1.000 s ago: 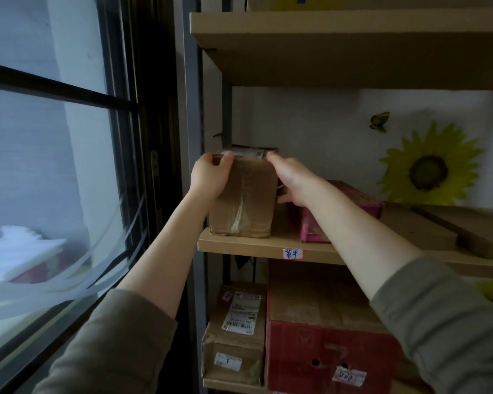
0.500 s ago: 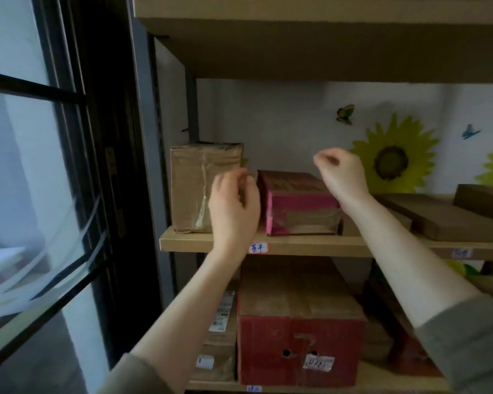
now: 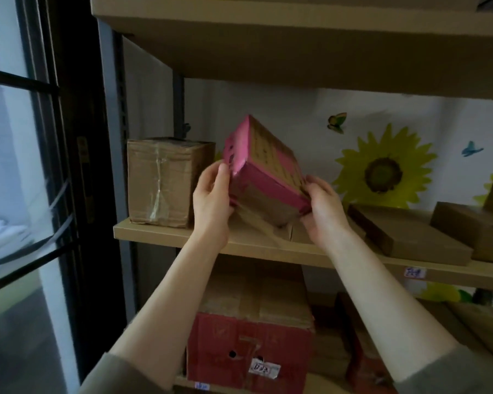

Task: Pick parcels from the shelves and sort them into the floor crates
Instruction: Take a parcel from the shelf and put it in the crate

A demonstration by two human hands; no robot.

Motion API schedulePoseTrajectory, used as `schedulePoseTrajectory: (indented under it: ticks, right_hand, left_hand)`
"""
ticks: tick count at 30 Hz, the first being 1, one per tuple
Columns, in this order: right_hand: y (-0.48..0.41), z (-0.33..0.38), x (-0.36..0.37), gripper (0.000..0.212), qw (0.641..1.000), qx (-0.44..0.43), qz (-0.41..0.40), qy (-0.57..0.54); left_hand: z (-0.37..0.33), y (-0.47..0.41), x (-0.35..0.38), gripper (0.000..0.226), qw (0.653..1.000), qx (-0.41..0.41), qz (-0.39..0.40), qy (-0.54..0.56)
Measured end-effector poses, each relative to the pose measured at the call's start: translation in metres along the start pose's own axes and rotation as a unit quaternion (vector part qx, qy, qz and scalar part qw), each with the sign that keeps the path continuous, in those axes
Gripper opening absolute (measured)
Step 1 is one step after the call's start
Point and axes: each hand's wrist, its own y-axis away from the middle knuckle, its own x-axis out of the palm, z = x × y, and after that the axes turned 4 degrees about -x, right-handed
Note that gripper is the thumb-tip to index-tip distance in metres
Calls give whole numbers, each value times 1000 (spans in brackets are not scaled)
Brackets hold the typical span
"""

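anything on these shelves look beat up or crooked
The pink parcel sits tilted, corner down, only because the left hand and right hand grip it. The brown box left of it has wrinkled tape down its front.

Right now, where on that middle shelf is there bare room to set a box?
One patch looks bare: the wooden shelf board between the taped brown cardboard box and the flat brown cardboard parcels, beneath the tilted pink-edged box held above it. Its right end is crowded.
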Motion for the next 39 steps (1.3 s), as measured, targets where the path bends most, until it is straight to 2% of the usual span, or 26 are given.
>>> schedulePoseTrajectory:
  ticks: [2, 3, 5, 6, 8, 9, 11, 13, 14, 15, 16, 17, 18, 20, 22, 26, 28, 30, 32, 34, 36, 39]
  right_hand:
    - [8, 2, -6, 21, 998, -25, 39, 36]
    - [12, 4, -9, 21, 993, -45, 51, 97]
    - [18, 9, -11, 20, 979, -82, 64, 174]
    - [21, 12, -12, 33, 977, -77, 81, 181]
    - [22, 17, -14, 70, 980, -27, 147, 132]
    - [24, 19, -14, 74, 980, -5, 182, 81]
    - [27, 19, -16, 63, 977, 1, 211, -17]
    - [27, 16, -21, 52, 974, 19, 201, -105]
    - [27, 13, -24, 52, 966, 47, 203, -152]
    - [27, 8, -27, 53, 957, 72, 206, -192]
    - [27, 4, -29, 52, 949, 86, 211, -220]
    - [27, -1, -32, 51, 943, 93, 215, -238]
    - [26, -6, -34, 49, 940, 97, 217, -246]
    - [25, -14, -36, 47, 938, 101, 217, -250]
    - [25, -18, -35, 46, 937, 107, 214, -256]
    - [31, -12, -31, 42, 958, 98, 166, -213]
    - [37, -4, -35, 42, 982, 34, 118, -140]
    - [48, 4, -45, 40, 995, -72, 61, -42]
    - [66, 12, -59, 30, 988, -151, 8, 21]
    - [85, 18, -75, 19, 979, -200, -36, 27]
    - [109, 20, -104, 30, 972, -216, -84, 33]
    - [153, 23, -161, 25, 970, -199, -123, 68]
  left_hand:
    - [-7, 9, 4, 56, 999, -13, 4, 52]
    - [-8, 13, 5, 58, 998, -13, 23, 55]
    - [-9, 22, 9, 47, 998, 13, 65, 11]
    - [-8, 27, 11, 44, 996, 31, 84, -21]
    - [-5, 35, 17, 50, 984, 72, 130, -96]
    - [-3, 38, 19, 52, 977, 89, 151, -124]
    - [-2, 44, 22, 40, 967, 115, 164, -156]
    - [-4, 45, 20, 23, 960, 174, 106, -191]
    - [-5, 43, 17, 26, 948, 206, 58, -234]
    - [-5, 40, 15, 41, 933, 221, 14, -283]
    - [-5, 38, 12, 60, 931, 200, -19, -306]
    - [-5, 37, 8, 75, 944, 151, -25, -294]
    - [-7, 38, 6, 79, 964, 98, -3, -247]
    - [-5, 37, 3, 56, 985, 37, 61, -160]
    - [-2, 36, 0, 37, 984, 39, 83, -150]
    - [-3, 38, -1, 39, 986, 48, 83, -137]
    - [-7, 43, 1, 45, 986, 51, 83, -134]
    - [-7, 50, 5, 47, 984, 69, 93, -137]
    - [-4, 61, 15, 43, 981, 80, 116, -133]
    - [2, 73, 30, 37, 977, 90, 146, -126]
    - [16, 94, 52, 38, 973, 81, 178, -123]
    - [44, 133, 88, 45, 962, 47, 234, -129]
